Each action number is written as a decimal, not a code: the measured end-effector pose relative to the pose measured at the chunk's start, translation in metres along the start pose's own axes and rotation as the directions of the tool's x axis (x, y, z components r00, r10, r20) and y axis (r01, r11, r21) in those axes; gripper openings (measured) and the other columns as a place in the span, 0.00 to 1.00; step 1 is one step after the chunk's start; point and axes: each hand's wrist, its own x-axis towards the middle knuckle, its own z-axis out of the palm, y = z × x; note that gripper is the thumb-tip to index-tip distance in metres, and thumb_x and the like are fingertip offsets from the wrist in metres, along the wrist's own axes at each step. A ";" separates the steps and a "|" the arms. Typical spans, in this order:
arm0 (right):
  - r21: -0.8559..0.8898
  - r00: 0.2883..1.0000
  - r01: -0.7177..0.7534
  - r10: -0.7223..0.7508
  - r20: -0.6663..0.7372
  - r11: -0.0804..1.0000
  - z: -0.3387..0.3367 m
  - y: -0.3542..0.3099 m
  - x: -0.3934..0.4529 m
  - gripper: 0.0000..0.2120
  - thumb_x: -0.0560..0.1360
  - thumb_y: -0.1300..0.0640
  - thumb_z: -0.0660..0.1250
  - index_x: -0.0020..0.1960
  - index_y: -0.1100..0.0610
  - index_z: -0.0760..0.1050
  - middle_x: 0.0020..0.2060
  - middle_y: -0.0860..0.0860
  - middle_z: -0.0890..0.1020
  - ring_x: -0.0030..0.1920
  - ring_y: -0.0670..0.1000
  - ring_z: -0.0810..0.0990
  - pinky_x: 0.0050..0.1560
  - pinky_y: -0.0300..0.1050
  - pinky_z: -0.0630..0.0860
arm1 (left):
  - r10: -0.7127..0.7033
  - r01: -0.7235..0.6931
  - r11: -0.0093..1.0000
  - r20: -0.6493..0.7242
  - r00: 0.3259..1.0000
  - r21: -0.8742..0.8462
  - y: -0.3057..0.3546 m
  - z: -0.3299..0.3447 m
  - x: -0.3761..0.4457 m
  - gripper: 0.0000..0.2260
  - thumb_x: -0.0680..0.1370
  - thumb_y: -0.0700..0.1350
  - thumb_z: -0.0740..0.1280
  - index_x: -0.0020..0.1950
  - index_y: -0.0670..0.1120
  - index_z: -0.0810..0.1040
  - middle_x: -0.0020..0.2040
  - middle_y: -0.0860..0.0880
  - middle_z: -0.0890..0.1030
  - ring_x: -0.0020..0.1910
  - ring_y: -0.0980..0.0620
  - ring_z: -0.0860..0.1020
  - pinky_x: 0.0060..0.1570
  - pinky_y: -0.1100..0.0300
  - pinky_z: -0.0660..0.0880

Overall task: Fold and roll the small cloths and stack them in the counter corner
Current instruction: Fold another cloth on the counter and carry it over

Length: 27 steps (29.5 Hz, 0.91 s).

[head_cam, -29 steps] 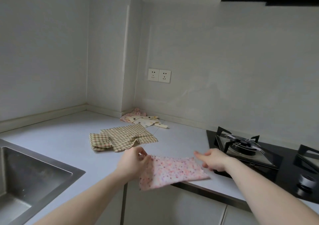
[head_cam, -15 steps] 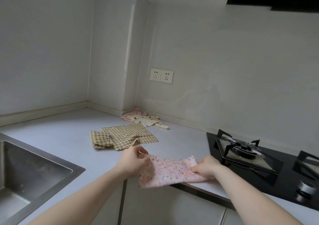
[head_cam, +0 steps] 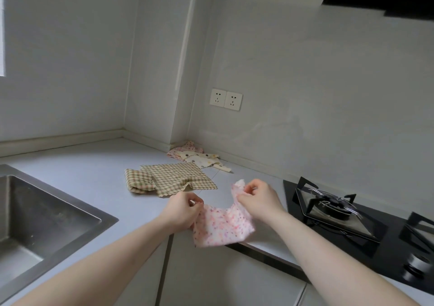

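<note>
Both hands hold a pink flowered cloth (head_cam: 223, 225) over the counter's front edge. My left hand (head_cam: 182, 209) pinches its left top corner, and my right hand (head_cam: 259, 198) pinches the right top corner, lifted a little higher. The cloth sags between them and hangs past the edge. Behind it lie two checked cloths, a folded one (head_cam: 138, 180) and a flat one (head_cam: 179, 177) partly over it. In the counter corner a cream dotted cloth (head_cam: 202, 158) rests on another pink cloth (head_cam: 187, 147), both crumpled.
A steel sink (head_cam: 42, 214) is sunk into the grey counter (head_cam: 89, 169) at the left. A black gas hob (head_cam: 352, 214) with pan supports fills the right. Two wall sockets (head_cam: 226, 99) sit above the corner.
My right hand took hold of the cloth's right corner and drew it up and toward my left hand, so the cloth went from stretched flat to sagging. The camera tilted slightly.
</note>
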 end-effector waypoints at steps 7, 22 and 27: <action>0.037 0.994 0.004 -0.008 0.112 0.999 0.040 -0.011 -0.020 0.05 0.72 0.51 0.71 0.45 0.51 0.77 0.44 0.47 0.83 0.42 0.46 0.81 0.35 0.37 0.75 | -0.038 0.042 0.996 0.052 0.998 -0.077 -0.001 -0.005 0.002 0.10 0.81 0.43 0.63 0.57 0.45 0.83 0.38 0.43 0.85 0.30 0.45 0.84 0.30 0.56 0.81; 0.165 1.000 -0.016 0.016 -0.001 0.986 0.031 0.021 -0.013 0.06 0.75 0.55 0.72 0.51 0.50 0.79 0.50 0.42 0.82 0.49 0.44 0.81 0.44 0.34 0.72 | 0.050 -0.048 0.998 0.043 0.998 -0.045 -0.002 0.000 -0.001 0.14 0.71 0.50 0.75 0.57 0.54 0.81 0.48 0.54 0.83 0.44 0.57 0.83 0.38 0.61 0.82; 0.299 0.971 -0.176 0.117 0.207 0.938 0.031 0.056 -0.011 0.24 0.74 0.44 0.74 0.66 0.48 0.72 0.57 0.45 0.83 0.58 0.46 0.81 0.62 0.43 0.73 | 0.197 -0.197 0.972 -0.007 0.980 -0.126 0.008 0.000 -0.009 0.14 0.74 0.43 0.73 0.58 0.55 0.81 0.46 0.56 0.83 0.38 0.64 0.80 0.36 0.67 0.75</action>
